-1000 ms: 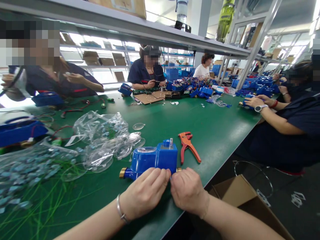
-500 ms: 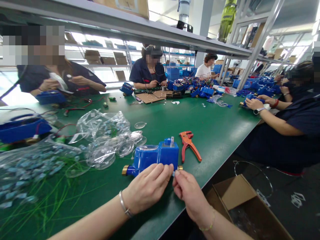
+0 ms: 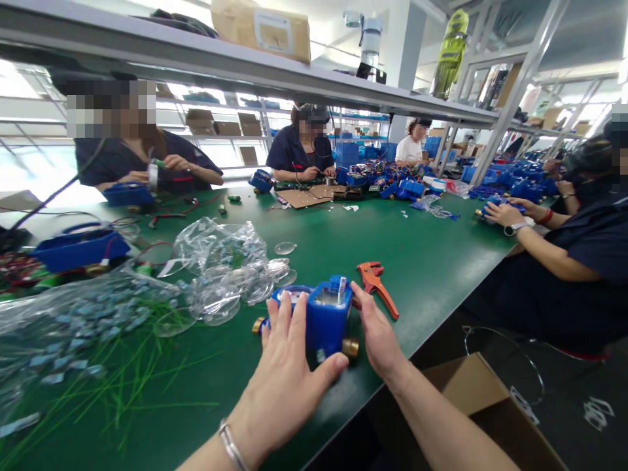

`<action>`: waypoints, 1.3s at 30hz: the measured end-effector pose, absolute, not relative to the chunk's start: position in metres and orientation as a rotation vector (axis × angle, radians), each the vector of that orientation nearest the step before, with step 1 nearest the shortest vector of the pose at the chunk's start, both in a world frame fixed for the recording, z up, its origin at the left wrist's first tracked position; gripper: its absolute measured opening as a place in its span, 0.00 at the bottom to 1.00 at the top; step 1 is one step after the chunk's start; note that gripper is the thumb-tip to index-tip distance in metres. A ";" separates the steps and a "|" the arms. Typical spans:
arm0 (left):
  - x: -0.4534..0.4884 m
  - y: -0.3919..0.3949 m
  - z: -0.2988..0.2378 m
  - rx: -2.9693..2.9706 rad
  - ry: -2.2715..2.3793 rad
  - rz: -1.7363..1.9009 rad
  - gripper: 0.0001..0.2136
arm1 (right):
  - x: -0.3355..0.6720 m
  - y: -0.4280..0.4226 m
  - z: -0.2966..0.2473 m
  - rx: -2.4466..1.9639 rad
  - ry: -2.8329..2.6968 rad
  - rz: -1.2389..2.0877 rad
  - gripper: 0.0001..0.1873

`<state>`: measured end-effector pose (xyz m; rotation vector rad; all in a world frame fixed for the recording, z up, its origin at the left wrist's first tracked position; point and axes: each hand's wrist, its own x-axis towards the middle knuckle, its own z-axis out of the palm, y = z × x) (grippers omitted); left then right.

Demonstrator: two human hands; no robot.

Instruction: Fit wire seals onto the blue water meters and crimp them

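Note:
A blue water meter (image 3: 328, 315) with brass end fittings sits on the green table (image 3: 422, 255) near its front edge. My left hand (image 3: 287, 369) wraps the meter's left side, fingers over the top and thumb along the bottom. My right hand (image 3: 375, 333) grips its right side, thumb up near the top. An orange hand tool (image 3: 375, 282) lies just behind my right hand.
Crumpled clear plastic bags (image 3: 220, 261) and green ties (image 3: 122, 379) lie at the left, with round clear lenses (image 3: 285, 248) beside them. Other workers sit around the table with more blue meters (image 3: 392, 186). An open cardboard box (image 3: 490, 418) stands below the table edge.
My hands left a small part at the meter's front edge and now grasp the meter from both sides. The meter has turned, one brass end now facing me.

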<state>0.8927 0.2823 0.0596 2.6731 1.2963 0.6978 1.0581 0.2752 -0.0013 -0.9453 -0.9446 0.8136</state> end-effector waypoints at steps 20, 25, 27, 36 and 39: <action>0.753 0.322 0.036 2.719 1.048 0.572 0.25 | 0.967 0.231 -0.001 -1.080 -1.534 0.195 0.19; 0.735 0.320 0.039 2.777 1.359 0.619 0.17 | 0.943 0.246 0.016 -1.123 -1.567 -0.033 0.19; 0.716 0.319 0.040 2.780 1.484 0.646 0.16 | 0.939 0.250 0.016 -1.120 -1.598 -0.059 0.20; 0.667 0.318 0.049 2.774 1.770 0.731 0.09 | 0.931 0.232 0.002 -1.116 -1.596 -0.144 0.23; 0.669 0.293 0.075 2.742 1.846 0.904 0.09 | 0.918 0.215 0.005 -1.016 -1.605 -0.160 0.22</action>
